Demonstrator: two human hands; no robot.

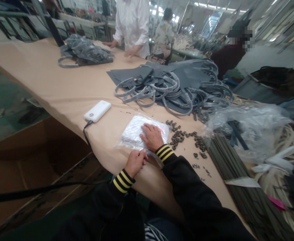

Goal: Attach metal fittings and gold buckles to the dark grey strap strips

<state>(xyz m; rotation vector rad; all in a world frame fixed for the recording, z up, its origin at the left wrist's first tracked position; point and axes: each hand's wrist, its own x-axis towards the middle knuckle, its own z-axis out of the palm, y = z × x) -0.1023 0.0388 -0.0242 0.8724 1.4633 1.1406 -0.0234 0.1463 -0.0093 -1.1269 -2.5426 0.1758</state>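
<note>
A clear plastic bag [134, 132] with something pale inside lies flat on the tan table [61, 83]. My right hand [152, 136] rests palm down on the bag, fingers stretched out. My left hand [135, 162] is curled at the bag's near edge, fingers pinched on the plastic. Both wrists wear black sleeves with yellow stripes. Several small dark metal pieces [180, 136] are scattered just right of the bag.
A white power bank [98, 110] with a black cable lies left of the bag. Grey straps and cut pieces [167, 88] pile up behind. Crumpled plastic [249, 127] and thin rods [227, 160] lie right. A person in white [133, 23] stands at the far side.
</note>
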